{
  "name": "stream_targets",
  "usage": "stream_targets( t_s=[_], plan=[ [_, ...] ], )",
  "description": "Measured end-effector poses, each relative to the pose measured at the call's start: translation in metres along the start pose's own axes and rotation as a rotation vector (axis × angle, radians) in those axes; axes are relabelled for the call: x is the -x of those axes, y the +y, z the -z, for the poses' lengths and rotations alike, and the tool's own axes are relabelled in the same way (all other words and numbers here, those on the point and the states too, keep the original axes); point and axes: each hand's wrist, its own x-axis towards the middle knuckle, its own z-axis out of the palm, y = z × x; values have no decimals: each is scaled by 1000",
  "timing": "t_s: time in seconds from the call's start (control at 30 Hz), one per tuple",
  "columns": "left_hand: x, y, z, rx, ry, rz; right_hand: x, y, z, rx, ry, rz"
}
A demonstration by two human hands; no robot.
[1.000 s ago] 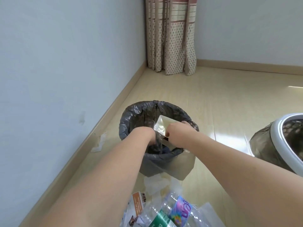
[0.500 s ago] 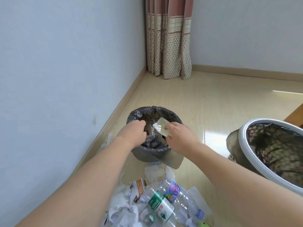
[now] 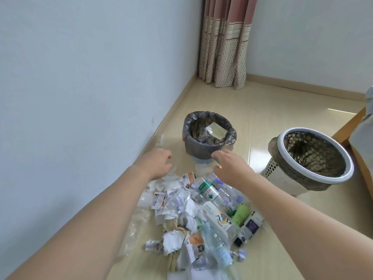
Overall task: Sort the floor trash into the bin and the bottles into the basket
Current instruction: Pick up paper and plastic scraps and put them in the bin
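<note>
Two bare hands hang over the floor in the head view, neither holding anything. The left hand [image 3: 159,163] has relaxed, loosely spread fingers just above the far left edge of the heap; the right hand [image 3: 228,165] has its fingers out straight, reaching forward with the palm down.

Beyond both hands, just past the right fingertips, stands the round bin lined with a grey plastic bag [image 3: 210,147]. A clear plastic wrapper [image 3: 216,131] already lies inside it, leaning against the far rim. Well off to the right of the right hand sits the white-rimmed mesh basket with a dark net liner [image 3: 343,158], which appears to hold nothing.

Below and behind both hands, nearer the body, spreads the pile of crumpled white paper scraps [image 3: 175,201]. Mixed into it under the right forearm are the clear plastic bottle with a green and white label [image 3: 207,191], a lime green plastic bottle [image 3: 240,215], a dark purple-labelled bottle [image 3: 249,229] and a large clear crushed bottle [image 3: 218,247] closest to the body.

The likely risk is mis-sorting: paper and bottles overlap so tightly that a handful of scraps could drag a bottle along into the bin. The thin bin liner could also slip off its rim if a hand knocks it.
</note>
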Motion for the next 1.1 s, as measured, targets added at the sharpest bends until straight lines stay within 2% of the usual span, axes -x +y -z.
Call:
stream_targets(
  t_s=[0.2, 0.43, 0.63, 0.83, 0.97, 1.1],
  plan=[
    [26, -49, -32, 33, -104, 88, 8, -28, -41, -7, -131, -15],
    [-6, -120, -105, 45, -167, 229, -50, -36, -121, 23, -278, 9],
    [-47, -165, -187, -181, -257, 311, -104, -25, -206, 56, -416, -21],
    [-73, -190, -248, -323, -201, 355, -139, -7, -266, 83, -440, -141],
    [-75, -199, -261, -268, -175, 320, -151, -8, -281, 143, -406, -137],
    [-66, -200, -253, -123, -103, 285, -151, -14, -277, 85, -409, -115]
  ],
)
